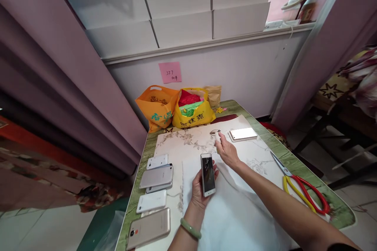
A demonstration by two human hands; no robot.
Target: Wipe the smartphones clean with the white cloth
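Observation:
My left hand [199, 188] holds a white smartphone [207, 174] upright over the table, its dark screen facing up. A green bangle [190, 228] sits on that wrist. My right hand [226, 150] reaches forward over the white floral cloth [188, 141], fingers pinched on a small white object [217, 136] beside a thin dark loop. A white phone [243, 133] lies face down just to the right of that hand.
Several phones [156, 176] lie in a column along the table's left edge. Red-and-yellow scissors [303, 186] rest at the right. Orange [157, 110] and yellow [194, 111] bags stand at the far end against the wall. A chair [338, 98] stands to the right.

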